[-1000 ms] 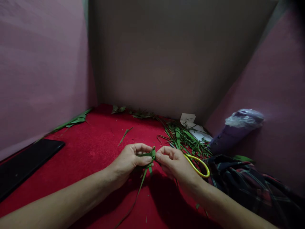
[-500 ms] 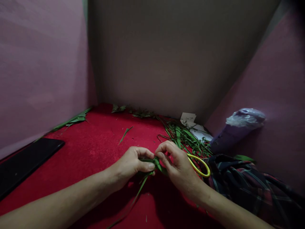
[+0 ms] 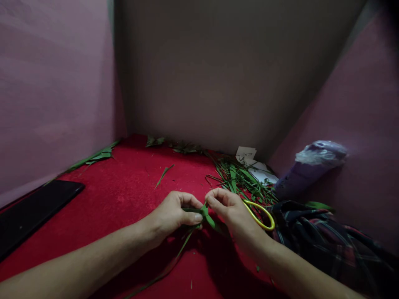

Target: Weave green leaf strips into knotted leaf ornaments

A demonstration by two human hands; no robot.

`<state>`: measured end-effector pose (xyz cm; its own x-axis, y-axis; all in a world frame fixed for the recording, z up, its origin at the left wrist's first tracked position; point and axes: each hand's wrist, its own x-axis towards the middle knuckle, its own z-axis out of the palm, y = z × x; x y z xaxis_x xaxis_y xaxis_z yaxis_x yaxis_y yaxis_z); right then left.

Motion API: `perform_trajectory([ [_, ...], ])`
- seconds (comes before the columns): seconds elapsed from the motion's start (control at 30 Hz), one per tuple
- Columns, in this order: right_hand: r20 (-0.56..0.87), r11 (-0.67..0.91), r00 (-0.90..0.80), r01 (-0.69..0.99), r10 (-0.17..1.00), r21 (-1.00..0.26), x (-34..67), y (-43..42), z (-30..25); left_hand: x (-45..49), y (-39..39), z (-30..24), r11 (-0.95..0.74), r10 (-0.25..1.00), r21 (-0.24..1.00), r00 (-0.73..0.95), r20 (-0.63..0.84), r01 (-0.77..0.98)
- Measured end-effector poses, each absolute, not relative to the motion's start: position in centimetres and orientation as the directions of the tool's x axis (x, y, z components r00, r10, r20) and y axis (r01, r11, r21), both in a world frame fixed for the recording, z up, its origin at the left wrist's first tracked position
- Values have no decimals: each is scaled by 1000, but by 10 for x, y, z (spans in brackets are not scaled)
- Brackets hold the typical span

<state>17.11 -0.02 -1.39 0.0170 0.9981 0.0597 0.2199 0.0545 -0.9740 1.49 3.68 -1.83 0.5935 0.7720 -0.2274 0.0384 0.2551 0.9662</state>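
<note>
Over the red cloth point(image 3: 124, 203), my left hand point(image 3: 177, 211) pinches a folded green leaf point(image 3: 208, 216) between thumb and fingers. A long thin strip of leaf trails from it toward the bottom of the view. My right hand point(image 3: 232, 211) is closed at the leaf's upper end, thumb and forefinger pressed together on its tip. A yellow loop handle point(image 3: 264, 220), like that of scissors, shows just right of my right hand; the rest of that tool is hidden.
A heap of cut leaves and stems point(image 3: 240, 176) lies behind my right hand, beside white papers point(image 3: 246, 153). A purple container with plastic point(image 3: 293, 176) leans at right, near plaid cloth point(image 3: 330, 241). A black flat slab point(image 3: 37, 211) lies left, and more leaves point(image 3: 101, 155) edge the wall.
My right hand has shifted slightly right and its fingertips hold the leaf's tip up, so more of the folded leaf shows. My left hand stays nearly still.
</note>
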Motion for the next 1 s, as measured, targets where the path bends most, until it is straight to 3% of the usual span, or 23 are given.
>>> perform_trajectory([
  [0.23,309,276,-36,553,950,-786,173,-6,-5,14,36,-18,300,769,954,585,-257,24],
  [0.5,138,116,49,313,989,-943,173,2,-17,16,38,-20,272,773,962,589,-236,29],
  [0.63,292,199,119,491,949,-848,174,1,-16,15,40,-19,293,822,956,515,-244,-15],
  [0.77,253,159,54,646,966,-747,171,-4,-14,14,42,-17,267,864,962,456,-211,-61],
  [1.0,237,167,39,600,971,-782,170,-4,-14,15,41,-16,177,884,984,444,-146,-29],
])
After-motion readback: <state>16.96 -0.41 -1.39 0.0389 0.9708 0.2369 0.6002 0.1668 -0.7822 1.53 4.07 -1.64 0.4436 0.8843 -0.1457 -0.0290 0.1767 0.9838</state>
